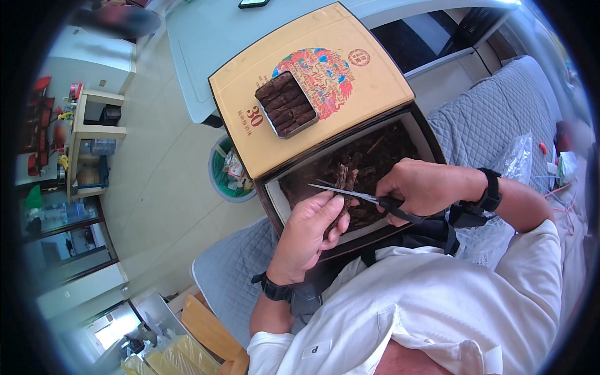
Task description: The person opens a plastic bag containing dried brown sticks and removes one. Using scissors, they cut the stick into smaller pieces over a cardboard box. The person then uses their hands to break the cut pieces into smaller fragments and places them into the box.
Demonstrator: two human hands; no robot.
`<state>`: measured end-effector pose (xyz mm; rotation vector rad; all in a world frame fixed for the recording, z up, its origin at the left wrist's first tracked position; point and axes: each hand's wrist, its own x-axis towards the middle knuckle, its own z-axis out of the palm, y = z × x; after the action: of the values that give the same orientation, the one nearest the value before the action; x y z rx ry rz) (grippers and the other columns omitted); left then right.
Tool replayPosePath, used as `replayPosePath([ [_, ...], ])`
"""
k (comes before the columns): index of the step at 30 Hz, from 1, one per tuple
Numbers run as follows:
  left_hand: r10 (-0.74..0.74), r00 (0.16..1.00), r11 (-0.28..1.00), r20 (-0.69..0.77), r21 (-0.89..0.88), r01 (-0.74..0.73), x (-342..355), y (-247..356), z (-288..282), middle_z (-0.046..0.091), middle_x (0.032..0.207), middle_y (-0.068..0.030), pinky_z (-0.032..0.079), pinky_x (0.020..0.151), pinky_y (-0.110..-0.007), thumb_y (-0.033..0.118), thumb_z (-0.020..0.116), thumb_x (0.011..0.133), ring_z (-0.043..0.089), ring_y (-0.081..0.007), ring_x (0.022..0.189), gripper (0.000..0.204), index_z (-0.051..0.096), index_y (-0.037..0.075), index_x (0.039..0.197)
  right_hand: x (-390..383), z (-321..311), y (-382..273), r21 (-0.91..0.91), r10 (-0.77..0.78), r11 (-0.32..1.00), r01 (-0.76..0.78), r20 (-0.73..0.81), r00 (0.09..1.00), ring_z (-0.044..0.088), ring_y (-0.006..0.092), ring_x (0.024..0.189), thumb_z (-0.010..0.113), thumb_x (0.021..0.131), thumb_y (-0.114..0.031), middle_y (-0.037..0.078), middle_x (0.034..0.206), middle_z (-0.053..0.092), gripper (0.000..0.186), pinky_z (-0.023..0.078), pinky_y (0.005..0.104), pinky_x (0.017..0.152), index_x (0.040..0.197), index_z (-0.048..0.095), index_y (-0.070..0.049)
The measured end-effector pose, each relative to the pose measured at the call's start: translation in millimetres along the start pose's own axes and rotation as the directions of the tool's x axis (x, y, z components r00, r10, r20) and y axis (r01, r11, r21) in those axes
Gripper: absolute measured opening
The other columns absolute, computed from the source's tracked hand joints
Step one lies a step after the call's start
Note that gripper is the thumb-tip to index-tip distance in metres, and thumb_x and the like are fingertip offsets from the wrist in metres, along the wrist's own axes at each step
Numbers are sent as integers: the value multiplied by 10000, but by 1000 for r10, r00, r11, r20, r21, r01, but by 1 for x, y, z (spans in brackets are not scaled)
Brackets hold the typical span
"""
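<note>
Hands of the person meet over a dark open box [420, 134] that rests on the lap. Nearest to the camera are the white shirt [425, 306] and the two forearms, each with a black wrist band. The left hand [309, 234] is curled, and its thumb and fingers [334, 206] pinch a dark brown dried piece [342, 206] that stands just above the near wall of the box. The right hand [422, 187] is closed around the black handles of a pair of scissors [365, 199]. The thin metal blades point to the person's left and appear to be slightly apart; they cross just above the left fingertips and seem to touch the pinched piece, though I cannot tell if they really bite into it. So the piece lies between the two hands, at the tips of the left fingers and beside the blades, well away from the right palm.

Inside the box lie many more dark brown dried pieces [369, 150], loosely heaped. Beyond them, the yellow box lid [356, 94] with a colourful round picture leans across the far part of the box. A small rectangular metal tin [287, 104] stands on this lid, and it is packed with dark brown rolls in rows.

A grey quilted cover [494, 112] spreads under and beside the box. Farther away on the pale floor stands a green bin [230, 172], next to a white table [206, 44].
</note>
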<state>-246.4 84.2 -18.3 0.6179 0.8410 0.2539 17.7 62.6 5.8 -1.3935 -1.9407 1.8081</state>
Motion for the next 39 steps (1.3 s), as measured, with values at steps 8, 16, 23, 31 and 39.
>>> replayPosePath([
  [8,0,1000,1000,-13,-22,-1,2,1,0,581,799,7,306,457,-155,258,530,1096,435,-26,583,283,637,4,1160,2,4,11,-12,-77,997,77,-50,996,624,183,591,770,834,-117,130,693,684,191,494,327,571,929,736,46],
  [16,-8,999,1000,-39,-28,7,5,1,-1,585,802,3,312,454,-157,258,530,1095,439,-25,586,292,632,-7,1161,4,7,15,-14,-118,993,117,-91,989,623,188,562,745,853,-102,131,666,674,163,491,321,546,894,736,56],
  [23,9,1000,999,-6,35,-9,-5,7,2,596,798,-11,315,467,-168,250,544,1087,446,-32,575,301,593,23,1279,-6,-3,-2,80,-16,997,15,11,1000,644,180,575,763,864,-120,120,681,692,202,492,314,548,960,727,54],
  [31,70,997,975,14,210,-71,-24,16,21,630,800,-47,328,485,-170,258,554,1083,485,-45,582,576,331,75,1581,-9,0,-6,141,-193,971,191,0,981,617,75,645,826,866,-120,53,750,686,400,501,248,585,1195,655,29],
  [39,36,980,982,194,176,-71,-17,14,33,625,819,-65,357,491,-171,229,527,1094,491,-53,585,542,295,47,1548,0,14,-2,480,-320,804,351,-148,936,675,67,846,760,886,-49,68,960,733,313,580,246,767,1152,645,69],
])
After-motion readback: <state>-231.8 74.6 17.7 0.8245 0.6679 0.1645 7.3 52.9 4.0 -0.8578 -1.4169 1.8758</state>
